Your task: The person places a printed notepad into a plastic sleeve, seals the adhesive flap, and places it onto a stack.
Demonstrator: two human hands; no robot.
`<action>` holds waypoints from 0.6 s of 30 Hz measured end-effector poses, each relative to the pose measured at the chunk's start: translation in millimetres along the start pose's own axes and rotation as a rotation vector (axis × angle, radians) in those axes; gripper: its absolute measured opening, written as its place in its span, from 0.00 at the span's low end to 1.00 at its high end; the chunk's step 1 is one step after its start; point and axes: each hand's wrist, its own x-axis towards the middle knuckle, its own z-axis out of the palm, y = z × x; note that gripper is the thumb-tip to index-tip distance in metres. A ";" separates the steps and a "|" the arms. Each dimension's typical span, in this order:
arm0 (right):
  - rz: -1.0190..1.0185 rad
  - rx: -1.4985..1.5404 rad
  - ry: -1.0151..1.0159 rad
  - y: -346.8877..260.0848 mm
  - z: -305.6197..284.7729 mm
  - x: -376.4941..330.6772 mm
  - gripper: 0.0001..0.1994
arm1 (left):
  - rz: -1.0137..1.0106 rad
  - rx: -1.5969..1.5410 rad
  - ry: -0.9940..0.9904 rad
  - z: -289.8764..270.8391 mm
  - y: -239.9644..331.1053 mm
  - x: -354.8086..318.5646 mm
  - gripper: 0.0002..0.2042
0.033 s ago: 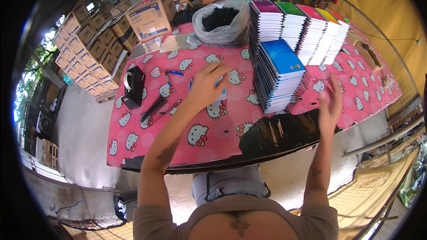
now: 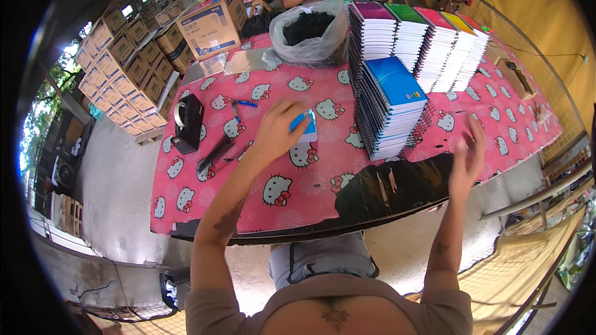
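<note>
**On the pink desk: left hand over a small blue notebook, right hand off by the near edge**

At the middle of the desk (image 2: pixel 205 211), covered in a pink cartoon-cat cloth, the left hand (image 2: pixel 277 133) is lying over a small blue notebook (image 2: pixel 305 129), fingers curled down on its left part; only the notebook's right end is showing past the fingertips. Whether the fingers are actually pinching it or just pressing on top, I cannot tell. The notebook is lying flat on the cloth, its visible end pointing right toward the tall stack of blue spiral notebooks (image 2: pixel 390 108), which is standing just beside it, a narrow strip of cloth between them.

The right hand (image 2: pixel 467 158) is hanging open and empty, fingers spread, above the near right edge of the desk, on the far side of that stack from the small notebook. So the left hand is much the nearer one; the stack is sitting between the right hand and the notebook.

Left of the left hand, loose black binding coils (image 2: pixel 214 155) are lying beside a black tape dispenser (image 2: pixel 186 123), and a blue pen (image 2: pixel 243 104) is lying just beyond them.
</note>
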 end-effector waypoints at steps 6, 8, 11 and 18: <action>0.059 0.406 -0.289 -44.8 57.8 -69.0 0.13 | -0.073 0.073 0.068 23.8 -52.3 -80.8 0.10; 0.103 0.486 -0.476 -50.7 93.2 -84.0 0.17 | -0.171 -0.045 0.037 17.1 -51.5 -82.8 0.10; 0.073 0.398 -0.369 -61.0 129.8 -84.2 0.17 | -0.146 0.016 0.024 -5.2 -21.6 -76.8 0.11; 0.500 0.598 -0.758 -7.5 162.4 -151.8 0.11 | -0.173 -0.220 0.053 3.5 25.5 -123.6 0.12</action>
